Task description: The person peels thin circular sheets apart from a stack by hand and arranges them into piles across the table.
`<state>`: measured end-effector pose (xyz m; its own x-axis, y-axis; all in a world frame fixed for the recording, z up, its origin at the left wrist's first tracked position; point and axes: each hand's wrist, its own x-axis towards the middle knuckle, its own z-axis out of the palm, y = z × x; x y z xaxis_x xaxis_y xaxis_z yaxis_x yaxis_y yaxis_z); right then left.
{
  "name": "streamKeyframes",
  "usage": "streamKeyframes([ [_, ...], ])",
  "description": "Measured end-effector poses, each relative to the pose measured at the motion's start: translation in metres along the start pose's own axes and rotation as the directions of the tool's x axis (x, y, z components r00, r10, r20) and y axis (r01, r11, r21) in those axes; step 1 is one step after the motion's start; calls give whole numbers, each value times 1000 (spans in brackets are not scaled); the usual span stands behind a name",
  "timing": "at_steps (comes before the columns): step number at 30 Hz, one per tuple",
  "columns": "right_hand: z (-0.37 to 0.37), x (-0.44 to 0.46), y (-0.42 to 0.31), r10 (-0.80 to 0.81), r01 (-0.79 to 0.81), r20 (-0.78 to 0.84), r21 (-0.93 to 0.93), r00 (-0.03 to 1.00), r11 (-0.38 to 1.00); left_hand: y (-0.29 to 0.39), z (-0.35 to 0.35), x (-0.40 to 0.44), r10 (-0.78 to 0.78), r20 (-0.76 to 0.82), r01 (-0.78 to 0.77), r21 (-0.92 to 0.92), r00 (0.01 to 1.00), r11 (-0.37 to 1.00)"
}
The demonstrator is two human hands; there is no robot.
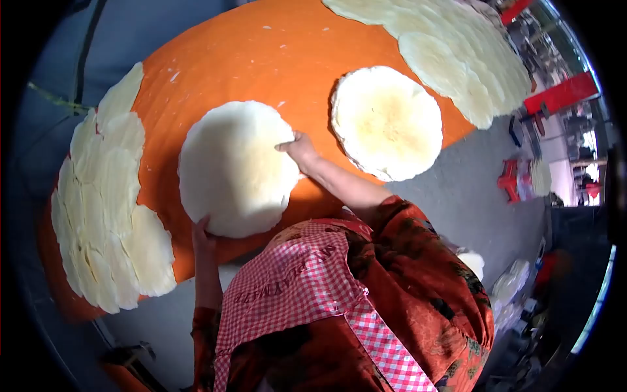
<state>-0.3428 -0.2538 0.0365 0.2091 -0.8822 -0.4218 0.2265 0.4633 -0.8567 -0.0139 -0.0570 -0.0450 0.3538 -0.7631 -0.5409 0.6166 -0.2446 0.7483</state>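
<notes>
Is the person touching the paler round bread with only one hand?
No, the right hand grasps the paler round bread at its right side while the left hand touches its near edge.

Your orange tabletop [222, 59] looks matt and mostly smooth, just slightly flecked. The round flatbread [235, 163] nearer its left edge is matt too, smooth on top, kinda crinkly round the rim. Your checked apron [287, 281] looks like plain matt cloth, while your patterned sleeve [424, 274] is fabric with a soft sheen.
</notes>
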Motion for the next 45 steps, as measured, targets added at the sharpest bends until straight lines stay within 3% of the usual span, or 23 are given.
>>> streamKeyframes([
  [4, -23, -53, 51, 173, -180, 53, 156, 983, 971, 20, -14, 2, 41, 0, -40, 237, 999, 971],
  [5, -32, -57, 61, 249, -256, 74, 101, 966, 961, 25, -22, 9, 61, 28, -66, 299, 998, 952],
  [7, -45, -66, 68, 405, -404, 124, -31, 906, 914, 43, -19, 17, 300, 387, -485, 596, 872, 639],
  [9, -46, -70, 29, 430, -369, 72, -400, 900, 839, 78, 5, 3, 275, 315, -417, 627, 908, 658],
  [10, -39, -70, -1, 208, -154, -14, -720, 978, 676, 87, 35, -7, 136, 88, -162, 475, 987, 865],
  [11, -32, -68, -21, -54, 20, 0, -930, 999, 366, 89, 32, -3, 147, 81, -168, 496, 986, 852],
  [13, -23, -43, -35, -290, 148, 46, -928, 956, 341, 80, 20, 12, 152, 85, -174, 540, 985, 823],
  [15, -9, 8, -24, -528, 363, 158, -878, 834, 311, 74, 13, 22, 136, 63, -148, 565, 989, 812],
  [19, 32, 89, -29, -193, 232, 173, -908, 966, 349, 75, 8, 23, 230, 129, -260, 622, 965, 738],
  [21, 45, 112, -20, -133, 190, 149, -902, 980, 389, 89, 27, 10, 244, 40, -209, 662, 969, 720],
  [22, 54, 108, -33, 13, 200, 227, -883, 974, 424, 98, 40, -1, 244, -7, -175, 677, 970, 714],
  [24, 47, 122, -25, 145, 66, 218, -736, 965, 673, 117, 49, -7, 342, 104, -270, 831, 934, 486],
  [26, 35, 129, -20, 204, -45, 238, -539, 949, 841, 130, 54, 9, 456, 10, -201, 906, 890, 371],
  [28, 33, 114, -21, 203, -130, 159, -379, 966, 916, 116, 12, 67, 806, 198, -355, 935, 558, 16],
  [29, 30, 95, -27, 211, -178, 65, -333, 975, 926, 131, 33, 33, 788, 83, -395, 894, 610, 211],
  [30, 7, 98, -9, 220, -190, 77, -288, 972, 939, 136, 34, 20, 815, 24, -409, 873, 578, 264],
  [32, -9, 94, 6, 243, -218, 83, -237, 966, 947, 120, 19, -22, 735, -147, -277, 863, 663, 422],
  [35, -15, 54, -12, 336, -321, 57, -188, 940, 928, 29, -42, -62, 484, -174, -97, 869, 858, 486],
  [36, -14, 46, -17, 381, -368, 66, -153, 922, 917, 23, -24, -100, 76, -230, 122, 735, 970, 667],
  [38, -12, 28, -26, 428, -418, 67, -124, 901, 900, -18, 0, -146, -157, -217, 202, 205, 963, 958],
  [40, 0, -4, -43, 446, -438, 36, -138, 894, 888, -5, 47, -170, -280, -65, 277, -50, 958, 960],
  [43, -27, -4, -32, 497, -491, 58, -93, 866, 866, 6, 70, -174, -253, -101, 224, -235, 962, 946],
  [45, -22, -13, -18, 468, -463, -91, 70, 879, 884, 2, 63, -171, -245, 26, 244, -234, 969, 941],
])
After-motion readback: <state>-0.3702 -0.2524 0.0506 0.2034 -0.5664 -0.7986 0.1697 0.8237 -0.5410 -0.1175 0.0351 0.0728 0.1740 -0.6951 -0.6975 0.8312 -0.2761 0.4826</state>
